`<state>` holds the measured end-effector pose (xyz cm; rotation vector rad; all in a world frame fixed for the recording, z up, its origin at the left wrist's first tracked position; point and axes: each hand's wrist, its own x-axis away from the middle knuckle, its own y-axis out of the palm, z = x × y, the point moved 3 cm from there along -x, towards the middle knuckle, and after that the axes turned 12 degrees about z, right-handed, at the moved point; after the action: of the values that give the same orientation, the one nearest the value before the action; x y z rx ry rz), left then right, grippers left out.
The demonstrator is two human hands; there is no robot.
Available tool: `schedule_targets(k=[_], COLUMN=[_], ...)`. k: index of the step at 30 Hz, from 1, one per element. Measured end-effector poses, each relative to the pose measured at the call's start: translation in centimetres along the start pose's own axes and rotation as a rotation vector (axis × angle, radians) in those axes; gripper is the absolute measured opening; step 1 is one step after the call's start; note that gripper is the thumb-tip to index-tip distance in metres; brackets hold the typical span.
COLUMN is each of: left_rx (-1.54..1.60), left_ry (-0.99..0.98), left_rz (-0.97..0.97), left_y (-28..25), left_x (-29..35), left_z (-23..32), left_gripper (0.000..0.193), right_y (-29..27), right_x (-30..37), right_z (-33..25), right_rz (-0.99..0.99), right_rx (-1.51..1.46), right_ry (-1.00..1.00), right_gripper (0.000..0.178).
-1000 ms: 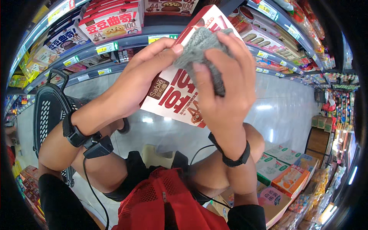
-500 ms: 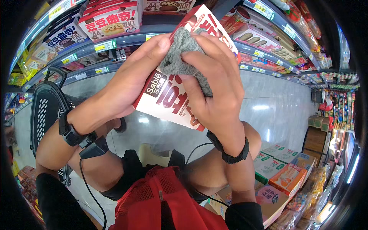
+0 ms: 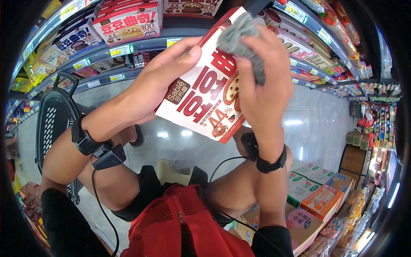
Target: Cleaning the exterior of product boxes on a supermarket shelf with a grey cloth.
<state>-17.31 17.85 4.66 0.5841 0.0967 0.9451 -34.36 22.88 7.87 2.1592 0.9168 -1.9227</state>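
A white and red cookie box [image 3: 201, 92] is held tilted in front of me, its printed front turned up. My left hand [image 3: 165, 73] is closed round the box's left edge, thumb lying along the front. A grey cloth [image 3: 239, 36] is bunched in my right hand [image 3: 267, 81], pressed on the upper right part of the box front. Motion blurs the right fingers a little, and the cloth covers that corner of the print.
Ahead runs a shelf with similar cookie boxes [image 3: 126, 25] and price tags. A black plastic basket [image 3: 53, 124] stands at my left. On the right lie cartons [image 3: 319, 199] and bagged snacks [image 3: 355, 205]. Grey tiled floor [image 3: 171, 141] shows below the box.
My right hand has slid the cloth up and to the right across the box front, uncovering the middle print. My left hand keeps its hold, shifted slightly right with the box.
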Motion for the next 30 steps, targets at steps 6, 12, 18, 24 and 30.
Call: schedule_targets(k=[6,12,18,24,30], left_rx=[0.149,0.130,0.044,0.105,0.201], left_ry=[0.004,-0.025,0.025,-0.064,-0.016], left_rz=[0.097,0.080,-0.015,-0.031,0.143], left_y=[-1.0,-2.4,-2.0,-1.8,-3.7], left_x=[-1.1,-2.4,-1.8,-1.5,-3.1], left_z=[0.5,1.3,0.8,1.5,2.0], left_gripper=[0.044,0.046,0.047,0.054,0.052], right_y=[0.4,-0.3,-4.5,-4.5,-3.2], right_x=[2.3,3.2,-0.7,-1.1,1.4], right_z=[-5.1,-7.8,0.5,1.6,-2.8], right_rz=[-0.273,-0.370,0.102,-0.067,-0.296], right_rx=[-0.177,-0.355,-0.039,0.059,-0.128], right_ry=[-0.145,-0.143,0.107,-0.020,-0.048], right_gripper=[0.024,0.025,0.035,0.034,0.033])
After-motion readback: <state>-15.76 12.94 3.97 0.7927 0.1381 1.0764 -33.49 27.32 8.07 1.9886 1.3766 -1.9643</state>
